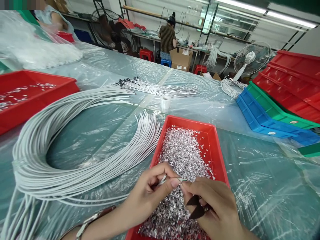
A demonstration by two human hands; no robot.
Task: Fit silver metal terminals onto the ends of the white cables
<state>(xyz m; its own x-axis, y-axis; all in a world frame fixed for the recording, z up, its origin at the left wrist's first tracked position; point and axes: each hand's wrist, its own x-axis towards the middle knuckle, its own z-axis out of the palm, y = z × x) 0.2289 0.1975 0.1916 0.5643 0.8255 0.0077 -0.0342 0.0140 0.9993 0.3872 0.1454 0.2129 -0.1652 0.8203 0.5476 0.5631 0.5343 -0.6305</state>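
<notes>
My left hand (150, 191) pinches a white cable (163, 180) near its end, thumb against forefinger. Thin wires, one greenish, come out of the cable end between both hands' fingertips. My right hand (217, 200) touches those wires with thumb and forefinger. Tucked in its palm are dark scissors (198, 208), their two pointed blades apart and facing left. Both hands are over a red tray (221, 160) filled with silvery foil scraps (181, 150). A large coil of white cables (32, 143) lies to the left, its cut ends beside the tray.
Another red tray (62, 90) with small white pieces stands at left. A clear roll (165, 102) and a cable bundle with black ends (160, 89) lie beyond. Stacked crates (282, 96) are at right. A person (167, 38) sits at the back; another is upper left.
</notes>
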